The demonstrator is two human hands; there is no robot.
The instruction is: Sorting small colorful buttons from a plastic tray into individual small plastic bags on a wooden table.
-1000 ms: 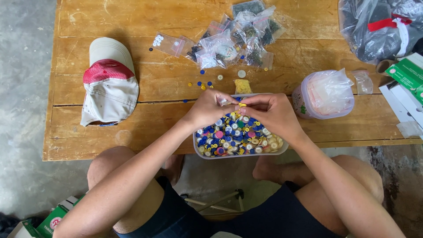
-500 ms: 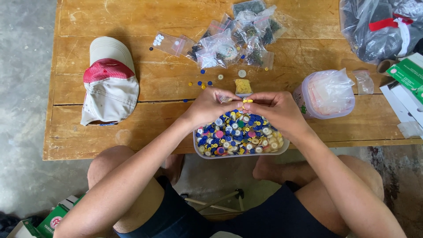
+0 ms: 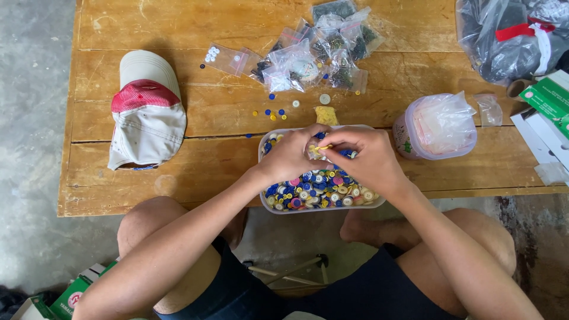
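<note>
Most of the sorting looks still ahead: the clear rectangular plastic tub (image 3: 265, 155) at the near edge of the wooden plank counter (image 3: 237, 160) remains heaped with mixed blue, yellow, white and pink buttons (image 3: 317, 192), while only a handful of loose blue and yellow buttons (image 3: 269, 112) lie on the boards at about 11 o'clock from the tub. Beyond them, at 12 o'clock, sits a pile of small clear zip bags (image 3: 320, 53), several already filled.

Over the tub's far half the left hand (image 3: 290, 157) and right hand (image 3: 361, 157) meet. Their fingers (image 3: 332, 137) are pinched together on a small clear bag with yellow buttons (image 3: 319, 149), held just above the heap, between both thumbs and forefingers.
</note>
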